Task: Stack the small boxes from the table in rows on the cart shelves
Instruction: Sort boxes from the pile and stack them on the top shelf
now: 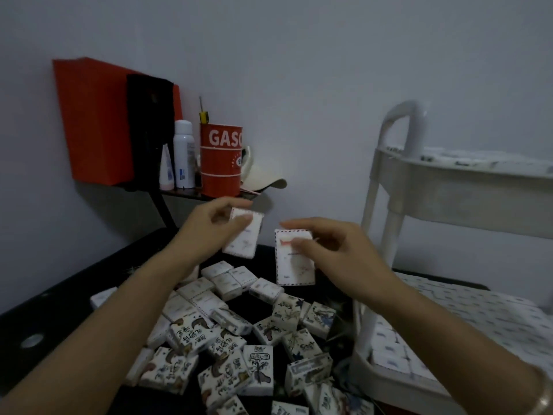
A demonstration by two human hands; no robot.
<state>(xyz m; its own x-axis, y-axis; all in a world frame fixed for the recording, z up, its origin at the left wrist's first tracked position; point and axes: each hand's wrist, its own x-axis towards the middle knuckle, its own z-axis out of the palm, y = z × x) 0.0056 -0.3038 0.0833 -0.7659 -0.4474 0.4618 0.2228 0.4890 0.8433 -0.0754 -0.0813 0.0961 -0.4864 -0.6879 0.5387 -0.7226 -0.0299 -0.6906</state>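
My left hand [209, 223] holds a small white box [244, 235] by its top, lifted above the black table [59, 310]. My right hand [332, 250] grips another white box with a dashed border [294, 265], also raised, just to the right of the first. Below both hands lies a loose pile of several small boxes [239, 333], some plain white, some printed with cartoon figures. The white cart [449, 199] stands at the right; rows of white boxes fill its upper shelf [466, 160] and its lower shelf [466, 313].
A black shelf at the back left carries a red bag [92, 121], a black item [149, 127], a white spray bottle [183, 154], a red GASO can [220, 160] and a cream cap [263, 178]. A plain wall lies behind.
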